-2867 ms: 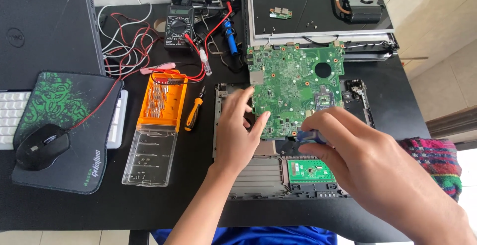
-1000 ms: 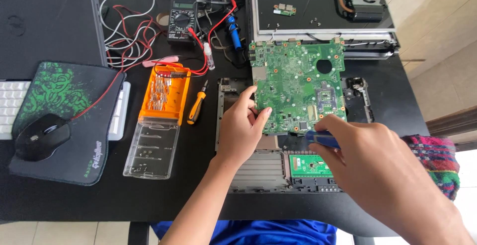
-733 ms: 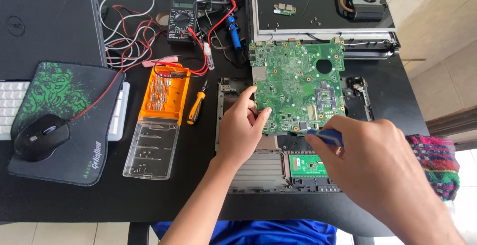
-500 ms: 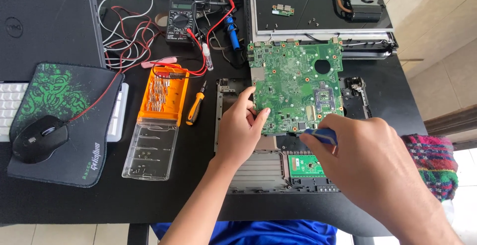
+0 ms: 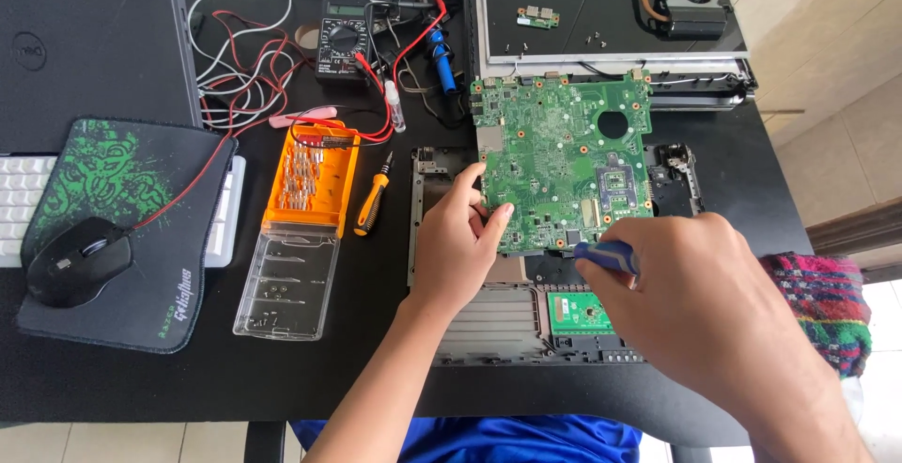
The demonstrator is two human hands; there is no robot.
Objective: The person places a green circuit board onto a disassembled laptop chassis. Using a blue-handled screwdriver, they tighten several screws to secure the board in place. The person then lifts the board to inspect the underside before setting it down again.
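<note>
Green printed circuit board (image 5: 562, 164) is seen lifted clear of the grey laptop base (image 5: 489, 324) on the black worktop (image 5: 376, 369); left hand (image 5: 458, 249) pinches its edge, right hand (image 5: 700, 305) grips a blue-handled screwdriver (image 5: 606, 255). Reassembly remains undone.

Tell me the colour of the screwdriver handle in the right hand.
Blue; the screwdriver handle shows between the right hand's fingers in the head view.
</note>
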